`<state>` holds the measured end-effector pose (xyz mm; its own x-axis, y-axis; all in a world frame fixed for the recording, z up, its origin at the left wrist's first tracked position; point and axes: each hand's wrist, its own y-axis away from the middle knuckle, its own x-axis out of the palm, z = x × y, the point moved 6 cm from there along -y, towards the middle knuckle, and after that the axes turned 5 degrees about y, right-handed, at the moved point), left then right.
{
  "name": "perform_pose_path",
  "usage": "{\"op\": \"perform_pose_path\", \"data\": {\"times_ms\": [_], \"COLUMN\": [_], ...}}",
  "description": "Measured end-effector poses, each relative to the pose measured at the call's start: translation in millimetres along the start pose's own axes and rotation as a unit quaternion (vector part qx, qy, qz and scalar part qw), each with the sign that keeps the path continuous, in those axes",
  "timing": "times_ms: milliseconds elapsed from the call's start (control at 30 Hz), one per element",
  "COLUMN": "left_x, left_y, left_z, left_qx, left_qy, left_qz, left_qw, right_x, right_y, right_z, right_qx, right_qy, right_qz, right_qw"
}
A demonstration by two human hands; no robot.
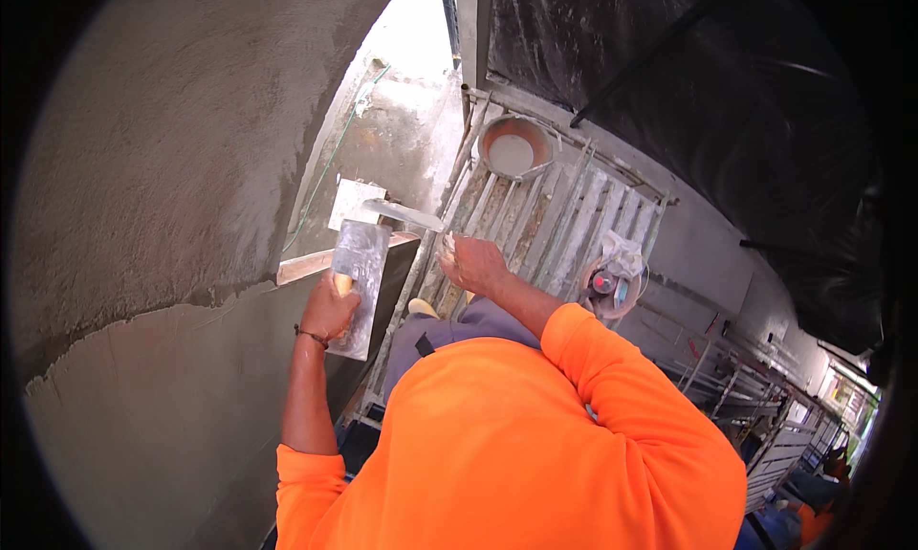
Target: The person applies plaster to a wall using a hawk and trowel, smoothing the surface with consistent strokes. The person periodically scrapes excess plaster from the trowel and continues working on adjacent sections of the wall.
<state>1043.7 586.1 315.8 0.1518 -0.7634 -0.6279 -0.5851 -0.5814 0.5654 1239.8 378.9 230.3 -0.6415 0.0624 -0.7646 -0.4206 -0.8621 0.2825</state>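
Note:
My left hand (328, 311) is closed round the wooden handle of a rectangular plastering trowel (363, 273). The trowel's flat, grey-smeared metal blade is tilted up beside the wall. In my right hand (475, 265) is a narrow-bladed hand trowel (406, 213), its blade pointing left over the far end of the plastering trowel. Whether the two blades touch, I cannot tell. Left of both hands rises a plastered wall (182, 378), smooth and darker below a ragged edge, rougher above it.
I am on a slatted metal platform (547, 215). A round tub of pale mix (512, 153) stands at its far end; a bucket (612, 297) with a cloth and small items is to the right. A wooden batten (311, 265) edges the wall. Black sheeting (688, 100) hangs at upper right.

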Motion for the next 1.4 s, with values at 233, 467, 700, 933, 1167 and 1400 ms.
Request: {"op": "perform_pose_path", "data": {"times_ms": [233, 467, 700, 933, 1167, 1400], "left_x": [25.0, 13.7, 5.2, 8.1, -8.3, -14.9], "left_y": [-31.9, -37.8, -64.5, -62.7, -49.3, -36.8], "left_z": [-6.6, -9.9, 18.1, 29.5, 35.7, 31.8], "left_qx": [0.003, -0.017, -0.111, -0.060, -0.040, 0.052], "left_qy": [0.087, 0.137, 0.262, 0.190, 0.176, 0.097], "left_qz": [0.052, 0.093, 0.129, 0.211, 0.268, 0.230], "left_qw": [0.995, 0.986, 0.950, 0.957, 0.946, 0.967], "right_x": [26.2, 35.9, 54.3, 101.1, 82.7, 89.2], "right_y": [23.8, 24.4, 74.1, 86.1, 59.1, 50.9], "right_z": [6.8, -31.7, 20.3, 58.0, 24.4, 120.7], "right_qx": [-0.007, 0.194, 0.156, 0.064, 0.249, 0.115], "right_qy": [0.069, -0.005, -0.024, 0.087, 0.053, -0.003], "right_qz": [-0.014, -0.056, -0.042, -0.083, -0.120, -0.030], "right_qw": [0.997, 0.979, 0.987, 0.991, 0.960, 0.993]}}
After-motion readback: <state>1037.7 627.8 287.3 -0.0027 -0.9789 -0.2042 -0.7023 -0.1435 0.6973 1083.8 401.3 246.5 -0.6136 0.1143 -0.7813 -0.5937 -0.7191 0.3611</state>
